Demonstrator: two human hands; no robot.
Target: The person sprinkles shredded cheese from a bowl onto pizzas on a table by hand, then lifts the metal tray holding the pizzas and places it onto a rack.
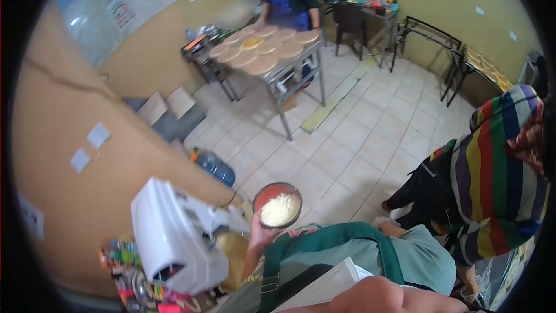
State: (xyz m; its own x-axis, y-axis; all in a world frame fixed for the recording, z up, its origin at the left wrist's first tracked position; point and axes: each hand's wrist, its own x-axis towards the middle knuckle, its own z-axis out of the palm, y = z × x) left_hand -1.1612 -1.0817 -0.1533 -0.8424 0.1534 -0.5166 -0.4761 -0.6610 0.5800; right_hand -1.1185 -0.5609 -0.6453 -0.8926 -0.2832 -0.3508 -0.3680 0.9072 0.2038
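Out in front of my body, my left hand [263, 233] grips a round bowl [272, 191] by its near left side. Its inside is reddish, with a dark rim. A heap of white, crumbly or grated food [280, 210], perhaps cheese, fills much of the bowl. My right hand [382, 221] shows only as a pale, small patch beyond the edge of my green apron [347, 230]. Its fingers cannot be made out, nor whether they hold anything.
A person stands behind a metal table [278, 75] bearing several flat round discs [260, 65]. Close on my right is a person in a striped top [492, 156]. A white machine [174, 237] stands at left, near a blue water jug [214, 168]. Trays of food [486, 68] lie far right.
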